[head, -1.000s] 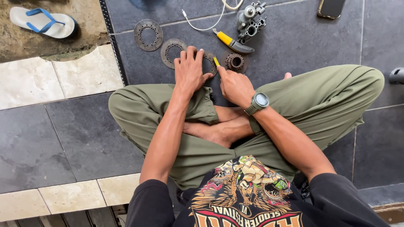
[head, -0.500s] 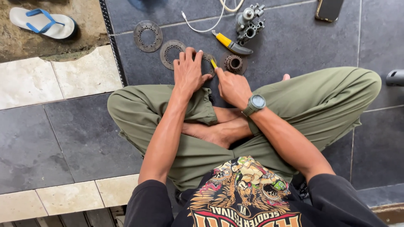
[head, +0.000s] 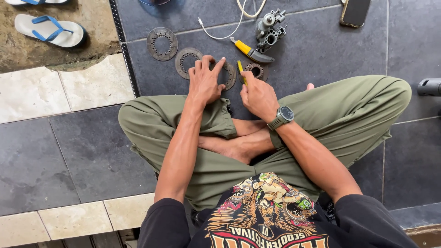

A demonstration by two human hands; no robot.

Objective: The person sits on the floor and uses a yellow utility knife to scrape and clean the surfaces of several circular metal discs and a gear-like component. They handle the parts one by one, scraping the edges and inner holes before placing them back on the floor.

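Head view: right hand (head: 258, 95) clamps a yellow tool (head: 241, 70) pointing away; left hand (head: 205, 81) spread on a disc (head: 228, 76).

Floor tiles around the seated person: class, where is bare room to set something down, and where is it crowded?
Bare: dark tiles between carburettor and phone; grey tiles beside the left knee. Crowded: ahead of both hands, among ring plates, cutter and cable.
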